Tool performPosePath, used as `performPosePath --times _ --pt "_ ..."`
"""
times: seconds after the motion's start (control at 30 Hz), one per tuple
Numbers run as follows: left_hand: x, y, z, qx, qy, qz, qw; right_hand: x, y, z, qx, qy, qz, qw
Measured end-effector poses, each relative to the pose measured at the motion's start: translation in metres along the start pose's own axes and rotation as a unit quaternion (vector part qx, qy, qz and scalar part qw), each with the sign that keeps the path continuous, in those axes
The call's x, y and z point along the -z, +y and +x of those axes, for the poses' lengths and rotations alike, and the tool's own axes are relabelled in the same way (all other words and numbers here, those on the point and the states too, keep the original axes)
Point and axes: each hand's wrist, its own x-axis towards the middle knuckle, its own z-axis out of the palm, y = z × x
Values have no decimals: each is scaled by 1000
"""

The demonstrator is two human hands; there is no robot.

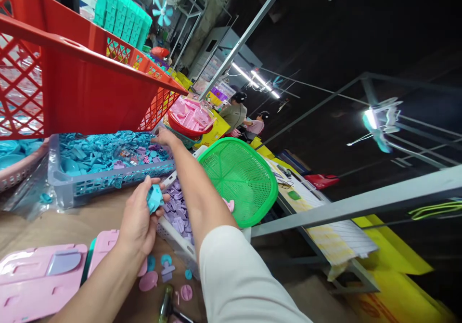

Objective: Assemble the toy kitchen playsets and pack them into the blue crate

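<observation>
My left hand (139, 214) is closed around a small light-blue plastic piece (154, 199), held above the table before the clear bin. My right hand (166, 137) reaches to the far right corner of that clear plastic bin (108, 181), its fingers bent down and drawn together; whatever lies between them is too small to make out. Blue plastic parts (97, 152) fill the bin, with some purple parts (151, 155) at its right end. Beneath my right forearm, a white crate (176, 246) holds purple pieces (176, 207).
A red basket (94, 87) overhangs the bin. To the right sits a green basket (238, 183). Pink panels (39, 279) lie at the lower left, and a hammer (168, 306) rests near loose round pieces. Two people (234, 113) work farther back.
</observation>
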Motion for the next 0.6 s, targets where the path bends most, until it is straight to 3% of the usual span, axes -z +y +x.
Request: performPosePath --times 0.07,0.17,0.27,0.4,0.5,0.6 --pt "-1 3 1 9 16 -23 1000 17 6 -16 -9 -11 31 999" --pt "-3 5 1 18 35 -55 998 45 14 -57 28 -80 145 986" --pt "-3 6 0 20 38 -66 997 65 11 -115 149 -186 261 935" --pt "-4 7 -3 2 -3 -78 997 64 -7 -175 315 -270 222 882" --pt "-4 7 -4 -8 -19 -78 997 55 -13 -172 343 -269 188 880" --pt "-4 6 -4 -4 12 -54 998 46 -12 -125 258 -207 126 935"
